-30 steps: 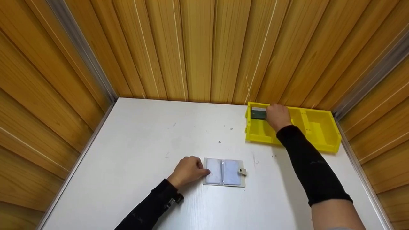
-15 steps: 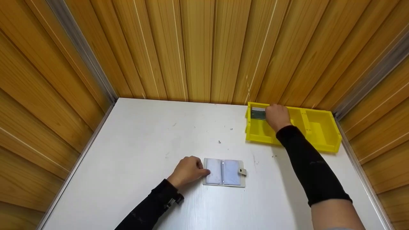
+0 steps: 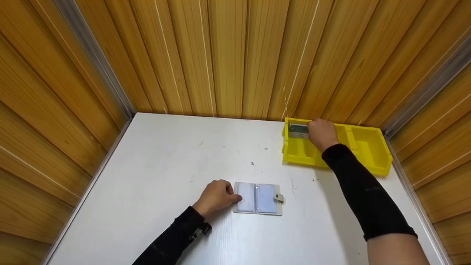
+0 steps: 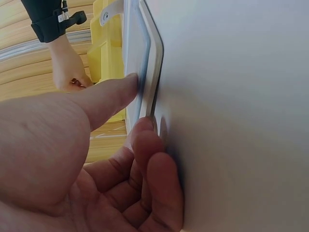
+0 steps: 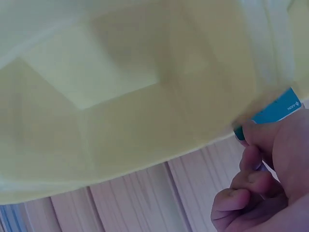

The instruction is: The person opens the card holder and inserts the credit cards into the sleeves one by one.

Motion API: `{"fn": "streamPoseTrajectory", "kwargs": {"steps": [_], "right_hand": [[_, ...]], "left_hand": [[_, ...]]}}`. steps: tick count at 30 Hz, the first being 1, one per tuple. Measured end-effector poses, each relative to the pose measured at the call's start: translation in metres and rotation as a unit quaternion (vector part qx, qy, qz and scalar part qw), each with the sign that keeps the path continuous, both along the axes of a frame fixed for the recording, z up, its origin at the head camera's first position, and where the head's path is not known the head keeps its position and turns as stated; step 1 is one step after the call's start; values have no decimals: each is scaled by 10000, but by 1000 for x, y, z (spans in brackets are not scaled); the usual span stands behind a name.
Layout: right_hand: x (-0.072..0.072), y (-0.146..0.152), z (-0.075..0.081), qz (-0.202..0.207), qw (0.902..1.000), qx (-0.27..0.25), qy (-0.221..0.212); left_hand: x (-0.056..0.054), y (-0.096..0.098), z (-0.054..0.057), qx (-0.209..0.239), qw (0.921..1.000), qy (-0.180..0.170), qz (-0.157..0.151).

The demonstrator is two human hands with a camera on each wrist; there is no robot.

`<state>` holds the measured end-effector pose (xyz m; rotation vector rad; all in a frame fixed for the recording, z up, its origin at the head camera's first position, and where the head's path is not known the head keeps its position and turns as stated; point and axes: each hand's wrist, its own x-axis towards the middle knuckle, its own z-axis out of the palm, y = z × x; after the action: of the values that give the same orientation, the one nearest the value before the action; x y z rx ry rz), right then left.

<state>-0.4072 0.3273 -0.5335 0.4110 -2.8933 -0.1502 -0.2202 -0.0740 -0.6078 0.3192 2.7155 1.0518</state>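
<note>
A small card holder (image 3: 266, 198) lies spread open on the white table, its snap strap out to the right. My left hand (image 3: 217, 197) pinches its left edge, with the thumb (image 4: 113, 96) on the inner sleeve and the fingers curled against the rim. My right hand (image 3: 323, 134) reaches into the back left of the yellow bin (image 3: 371, 171), pinching a card at its end. In the right wrist view a blue card (image 5: 276, 110) shows beyond the thumb. Green and grey cards (image 3: 298, 131) stand along the bin's back wall; the hand hides their right ends.
The bin has dividers and stands at the table's back right, against the wood-patterned wall (image 3: 228, 59). Metal corner posts (image 3: 95, 55) frame the sides. Small dark marks (image 3: 252, 163) dot the white tabletop (image 3: 176, 154).
My right hand has shifted slightly right, and its forearm has moved right too. A pale grey area now shows below the green on the cards. The left hand and card holder stay put.
</note>
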Motion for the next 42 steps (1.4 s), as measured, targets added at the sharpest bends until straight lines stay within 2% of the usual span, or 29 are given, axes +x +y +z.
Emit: {"fn": "streamPoseTrajectory", "kwargs": {"steps": [5,10,16,20,28,35,39,42], "right_hand": [[9,2,11,135,9997,-146,127],[24,1,24,180,9978,-518,367],[49,-9,40,171,9919,-1258,-22],[69,-18,44,231,9857,-1657,-223],[113,-45,44,626,9767,-2039,-220],[149,-76,38,670,9657,-2343,-897],[164,-90,27,818,9603,-2359,-1241],[173,-97,15,1083,9608,-2162,-1353]], "left_hand": [[-1,1,-1,18,10000,40,-29],[-2,0,-1,80,9998,151,-87],[-3,1,0,82,9999,107,-57],[-3,1,0,35,10000,51,-48],[-5,-3,1,28,10000,20,-41],[-7,-4,1,65,10000,39,-4],[-6,-4,2,27,10000,49,-5],[-6,-5,2,-27,10000,81,-16]]}}
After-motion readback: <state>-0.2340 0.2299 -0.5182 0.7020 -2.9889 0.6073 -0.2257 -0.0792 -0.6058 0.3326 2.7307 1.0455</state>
